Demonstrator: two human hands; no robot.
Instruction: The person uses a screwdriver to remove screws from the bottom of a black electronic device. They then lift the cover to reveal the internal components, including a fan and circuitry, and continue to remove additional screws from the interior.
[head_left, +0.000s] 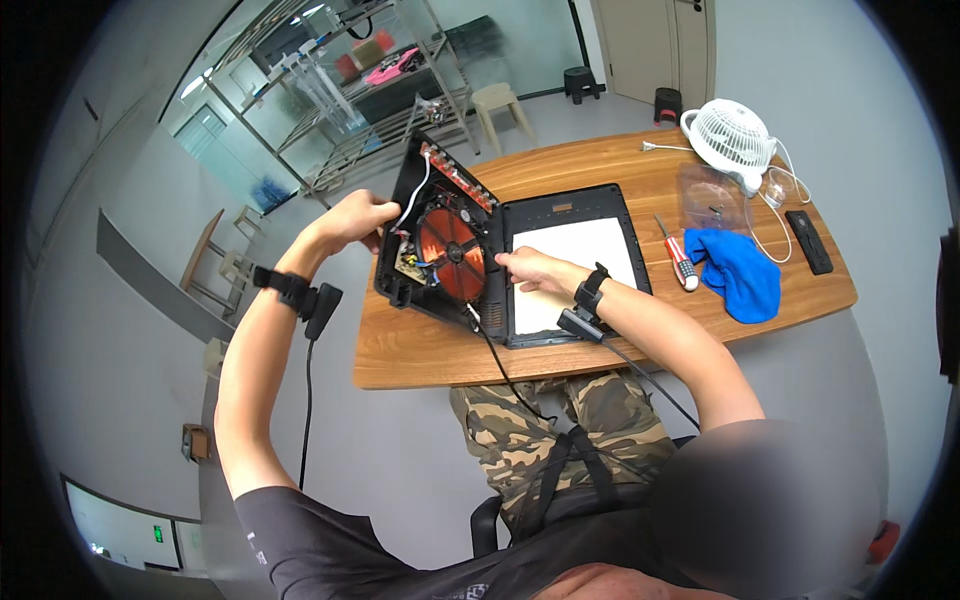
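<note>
An opened induction cooker lies on the table in two halves. Its black base, tilted up on the left side, shows a round copper coil, a circuit strip and loose wires. My left hand grips the base's outer left edge, thumb on top. My right hand reaches over the flat half, its fingers closed at the base's inner edge beside the coil. That flat half is a black-framed cover with a pale panel inside. A black cord hangs from the base over the table edge.
Right of the cover, on the wooden table, lie a red-and-white screwdriver, a blue cloth, a clear tray with small screws, a white fan with its cord, and a flat black piece. Metal shelving stands behind.
</note>
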